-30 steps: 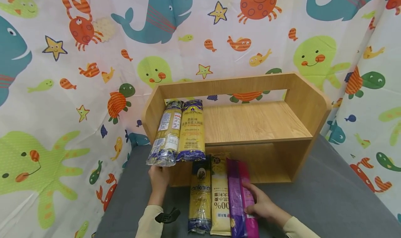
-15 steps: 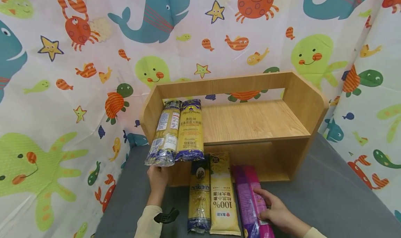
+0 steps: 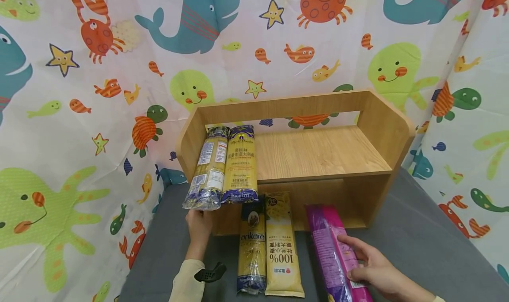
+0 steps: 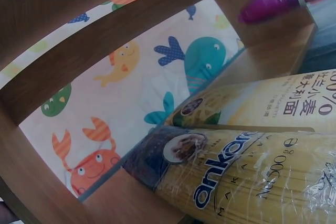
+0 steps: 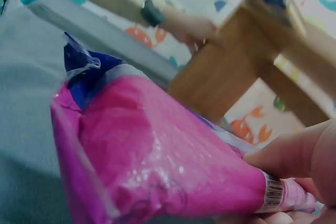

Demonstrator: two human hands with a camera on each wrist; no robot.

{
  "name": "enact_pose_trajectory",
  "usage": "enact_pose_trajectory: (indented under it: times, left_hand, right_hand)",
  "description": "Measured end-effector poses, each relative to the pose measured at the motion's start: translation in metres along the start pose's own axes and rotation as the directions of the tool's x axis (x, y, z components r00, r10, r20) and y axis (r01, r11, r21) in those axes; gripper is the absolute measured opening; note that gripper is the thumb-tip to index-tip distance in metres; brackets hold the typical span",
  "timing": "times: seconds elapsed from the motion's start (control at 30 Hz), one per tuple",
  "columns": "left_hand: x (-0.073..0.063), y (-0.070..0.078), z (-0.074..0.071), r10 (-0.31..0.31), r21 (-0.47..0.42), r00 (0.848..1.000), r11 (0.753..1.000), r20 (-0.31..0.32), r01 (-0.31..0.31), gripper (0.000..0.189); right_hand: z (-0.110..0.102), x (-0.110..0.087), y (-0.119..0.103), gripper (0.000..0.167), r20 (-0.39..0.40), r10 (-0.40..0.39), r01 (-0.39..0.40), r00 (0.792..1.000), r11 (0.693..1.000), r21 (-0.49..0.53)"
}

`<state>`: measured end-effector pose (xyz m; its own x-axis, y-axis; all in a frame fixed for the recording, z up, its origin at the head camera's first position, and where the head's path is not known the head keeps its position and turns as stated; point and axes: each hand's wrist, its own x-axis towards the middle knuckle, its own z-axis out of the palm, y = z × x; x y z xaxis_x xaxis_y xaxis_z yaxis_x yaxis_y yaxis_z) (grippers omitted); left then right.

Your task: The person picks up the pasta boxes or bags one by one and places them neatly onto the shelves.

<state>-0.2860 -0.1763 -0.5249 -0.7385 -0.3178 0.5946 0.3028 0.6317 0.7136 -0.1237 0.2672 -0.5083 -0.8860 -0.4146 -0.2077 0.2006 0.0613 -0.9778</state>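
Observation:
My right hand (image 3: 374, 266) grips a pink and purple plastic food packet (image 3: 336, 253) by its right edge. The packet is tilted, apart from the two pasta packs to its left; in the right wrist view its pink side (image 5: 152, 145) fills the middle. My left hand (image 3: 199, 229) holds the lower left side of a two-tier wooden shelf (image 3: 318, 154), its fingertips partly hidden under the packs above. On the upper tier, two spaghetti packs (image 3: 240, 165) lie side by side at the left. Below, an ankara pasta pack (image 3: 252, 249) and a cream-yellow pasta pack (image 3: 283, 249) lie together, partly inside the lower tier.
A grey cloth-covered table (image 3: 421, 244) lies under everything. Behind it hangs a white curtain (image 3: 246, 28) printed with sea animals. The shelf's right side panel (image 3: 391, 134) rises beyond the bare right part of the upper tier.
My right hand has moved the pink and purple packet to the right, away from the cream-yellow pack, which now shows fully. My left hand has stayed at the shelf's lower left side.

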Motion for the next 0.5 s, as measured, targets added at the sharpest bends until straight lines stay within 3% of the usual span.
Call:
enact_pose_trajectory:
  times: [0.17,0.3,0.5]
  left_hand:
    - [0.001,0.0,0.001,0.011,0.004,1.0,1.0,-0.013,-0.011,0.011]
    - [0.002,0.0,0.001,0.011,0.01,1.0,1.0,-0.016,-0.011,0.013]
    - [0.001,0.0,0.001,-0.01,0.015,1.0,1.0,-0.01,0.01,0.022]
  right_hand:
    - [-0.002,-0.014,-0.036,0.08,0.054,0.102,-0.102,0.993,0.995,-0.011]
    - [-0.003,-0.023,-0.058,0.073,0.195,0.023,-0.032,0.981,0.998,0.046]
    - [0.002,-0.029,-0.093,0.071,0.366,-0.044,-0.012,0.93,0.989,0.149]
